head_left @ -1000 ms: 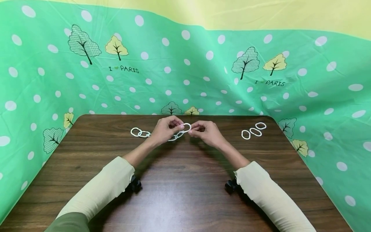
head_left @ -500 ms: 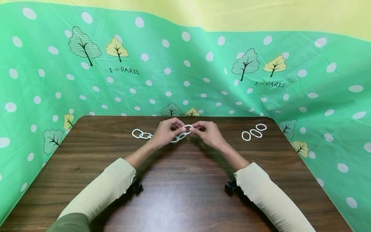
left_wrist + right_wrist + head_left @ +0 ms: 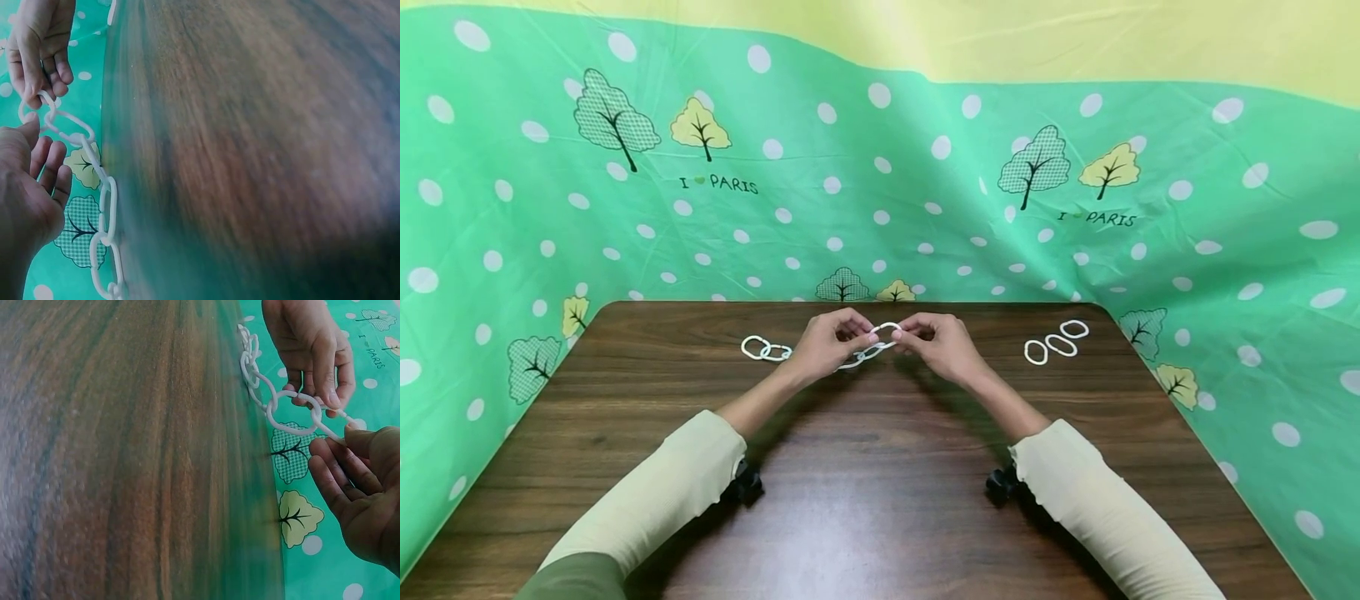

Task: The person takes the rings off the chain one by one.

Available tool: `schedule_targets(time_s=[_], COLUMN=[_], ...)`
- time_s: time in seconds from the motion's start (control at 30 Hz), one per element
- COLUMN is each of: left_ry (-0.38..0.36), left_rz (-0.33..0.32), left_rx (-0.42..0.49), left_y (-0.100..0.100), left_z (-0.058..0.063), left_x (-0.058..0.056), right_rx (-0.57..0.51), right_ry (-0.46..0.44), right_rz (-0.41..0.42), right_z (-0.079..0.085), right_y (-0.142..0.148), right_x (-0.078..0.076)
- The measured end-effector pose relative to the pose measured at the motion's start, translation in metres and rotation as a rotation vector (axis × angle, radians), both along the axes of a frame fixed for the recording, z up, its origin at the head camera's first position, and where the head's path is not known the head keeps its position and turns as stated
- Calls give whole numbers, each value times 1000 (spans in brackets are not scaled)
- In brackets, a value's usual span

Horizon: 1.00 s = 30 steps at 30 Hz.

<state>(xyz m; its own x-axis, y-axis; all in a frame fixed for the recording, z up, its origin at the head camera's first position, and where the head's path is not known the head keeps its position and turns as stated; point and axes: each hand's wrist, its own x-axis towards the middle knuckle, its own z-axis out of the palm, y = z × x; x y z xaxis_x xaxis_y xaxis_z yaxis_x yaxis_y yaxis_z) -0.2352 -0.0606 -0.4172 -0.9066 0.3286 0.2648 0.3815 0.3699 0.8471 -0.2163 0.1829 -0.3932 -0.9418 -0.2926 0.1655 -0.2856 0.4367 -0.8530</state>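
At the table's far edge, my left hand (image 3: 833, 342) and right hand (image 3: 938, 343) pinch the same white plastic chain link (image 3: 889, 325) between thumbs and fingertips. Seen from the right wrist, this link passes through the end link of a white chain (image 3: 294, 431). The chain (image 3: 102, 212) hangs in a sag from there and runs left behind my left hand; its far end (image 3: 756, 358) lies on the table. Part of the chain is hidden behind the left hand in the head view. Whether the held link's gap is closed, I cannot tell.
Several things surround the work: a dark wooden table (image 3: 880, 467), three loose white links (image 3: 1027, 353) at its back right, and a green dotted cloth (image 3: 880, 192) hanging just behind the far edge. Black wrist mounts (image 3: 748, 483) sit under both sleeves.
My right hand has moved slightly left and taken a firmer pinch on the link's right side. The link has turned and dropped a little between the hands. The loose links have stayed put.
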Motion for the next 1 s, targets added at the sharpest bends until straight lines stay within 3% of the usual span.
schedule_targets(time_s=[0.4, 0.7, 1.0], left_ry=[-49, -17, -14], left_rz=[-40, -68, -90], left_rx=[-70, -141, -139], left_y=[-12, -13, -11], left_z=[-5, -5, -4], left_x=[-1, -1, 0], right_rx=[13, 30, 35], right_ry=[-7, 0, 0], right_rz=[-7, -17, -11], right_z=[4, 7, 7], right_y=[4, 10, 7], right_x=[-1, 0, -1])
